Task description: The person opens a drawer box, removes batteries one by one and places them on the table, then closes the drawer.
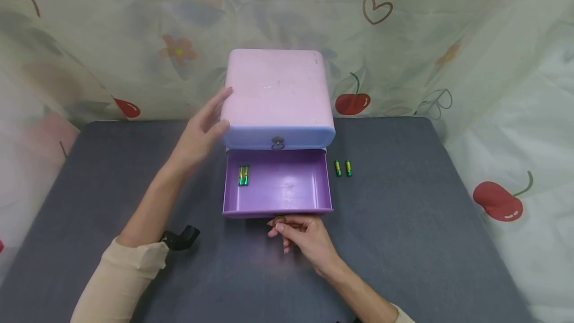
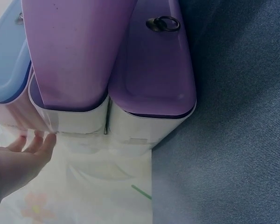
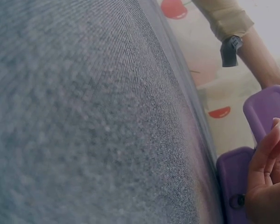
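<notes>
A small drawer cabinet (image 1: 275, 88) with a pink top has its middle purple drawer (image 1: 291, 198) pulled out. Two green-and-gold batteries (image 1: 243, 176) lie side by side at the drawer's left. My right hand (image 1: 309, 238) pinches the ring pull (image 1: 279, 220) at the drawer's front between thumb and fingers; in the right wrist view, the hand (image 3: 270, 186) hides that ring. Against the cabinet's left side, my left hand (image 1: 202, 131) rests its fingertips and thumb. The left wrist view shows that hand (image 2: 18, 163) with extended fingers touching the casing.
Two more batteries (image 1: 343, 168) lie on the dark grey table (image 1: 403, 203), right of the drawer. Above the pulled-out drawer is a blue drawer (image 1: 251, 137), and below it another purple drawer (image 2: 154, 70); both are closed. A patterned cloth (image 1: 287, 9) hangs behind.
</notes>
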Tool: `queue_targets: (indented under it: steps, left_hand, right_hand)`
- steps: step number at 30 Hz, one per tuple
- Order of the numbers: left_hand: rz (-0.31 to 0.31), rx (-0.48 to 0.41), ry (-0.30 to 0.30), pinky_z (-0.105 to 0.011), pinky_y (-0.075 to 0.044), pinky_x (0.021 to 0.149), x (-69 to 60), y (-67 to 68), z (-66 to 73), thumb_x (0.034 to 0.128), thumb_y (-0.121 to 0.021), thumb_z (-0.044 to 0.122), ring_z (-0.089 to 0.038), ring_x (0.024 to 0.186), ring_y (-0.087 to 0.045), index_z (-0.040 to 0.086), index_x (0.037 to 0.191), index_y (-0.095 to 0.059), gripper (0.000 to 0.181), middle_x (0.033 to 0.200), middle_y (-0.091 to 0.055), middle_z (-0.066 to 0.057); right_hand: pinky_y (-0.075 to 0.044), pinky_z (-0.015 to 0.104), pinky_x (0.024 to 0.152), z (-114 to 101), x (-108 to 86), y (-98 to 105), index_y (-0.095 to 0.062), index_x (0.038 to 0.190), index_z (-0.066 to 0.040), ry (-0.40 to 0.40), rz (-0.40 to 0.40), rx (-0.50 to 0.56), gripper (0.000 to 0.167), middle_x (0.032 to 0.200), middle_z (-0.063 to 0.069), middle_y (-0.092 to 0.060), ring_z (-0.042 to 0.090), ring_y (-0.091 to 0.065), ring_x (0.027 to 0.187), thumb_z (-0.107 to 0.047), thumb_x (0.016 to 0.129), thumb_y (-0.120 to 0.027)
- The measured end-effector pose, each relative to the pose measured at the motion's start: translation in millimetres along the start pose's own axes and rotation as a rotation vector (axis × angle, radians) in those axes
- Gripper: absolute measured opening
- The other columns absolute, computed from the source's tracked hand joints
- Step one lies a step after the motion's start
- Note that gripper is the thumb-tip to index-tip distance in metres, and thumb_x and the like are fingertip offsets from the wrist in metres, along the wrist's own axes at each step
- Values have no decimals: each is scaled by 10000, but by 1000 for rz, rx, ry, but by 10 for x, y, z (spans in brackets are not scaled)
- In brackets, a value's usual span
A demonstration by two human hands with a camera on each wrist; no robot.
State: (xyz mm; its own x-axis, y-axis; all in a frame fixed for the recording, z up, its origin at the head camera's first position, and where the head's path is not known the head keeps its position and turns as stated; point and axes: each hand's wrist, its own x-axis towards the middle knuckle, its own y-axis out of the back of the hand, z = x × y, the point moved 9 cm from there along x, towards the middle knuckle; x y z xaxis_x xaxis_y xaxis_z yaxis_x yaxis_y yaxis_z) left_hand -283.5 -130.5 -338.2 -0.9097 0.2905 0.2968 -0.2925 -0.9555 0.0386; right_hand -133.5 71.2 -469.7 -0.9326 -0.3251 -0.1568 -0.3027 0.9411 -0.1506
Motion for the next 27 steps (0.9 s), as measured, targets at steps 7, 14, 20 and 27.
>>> queue_targets:
  steps: [7,14,20,27]
  left_hand:
    - [0,-6,-7,-362,-146,1220,-10,1,-1,998,-552,97,-164,1501,-199,115,1540,-371,572,1627,-265,-1]
    - [2,6,-4,-320,-159,1214,-1,1,-22,999,-558,100,-161,1502,-195,118,1542,-368,576,1633,-247,-8]
    - [8,14,-2,-344,-161,1216,-3,8,-15,1000,-564,120,-161,1499,-204,132,1541,-375,573,1627,-263,7]
    - [8,8,-3,-333,-163,1214,-7,7,-11,999,-567,117,-162,1499,-205,127,1540,-376,574,1625,-270,7]
  right_hand:
    - [-534,215,552,-3,11,12,-715,1082,68,-4,-17,-24,263,911,203,-736,69,-550,578,-160,961,-664]
    - [-539,221,555,-20,12,57,-718,1077,65,-5,-9,-20,264,902,171,-745,68,-551,583,-165,955,-673]
    - [-539,220,540,38,1,51,-690,1138,87,-40,-29,24,295,939,176,-746,59,-559,584,-143,955,-668]
    - [-555,237,546,126,-28,37,-673,1155,115,-82,-95,-8,306,1015,246,-720,64,-575,634,-117,956,-658]
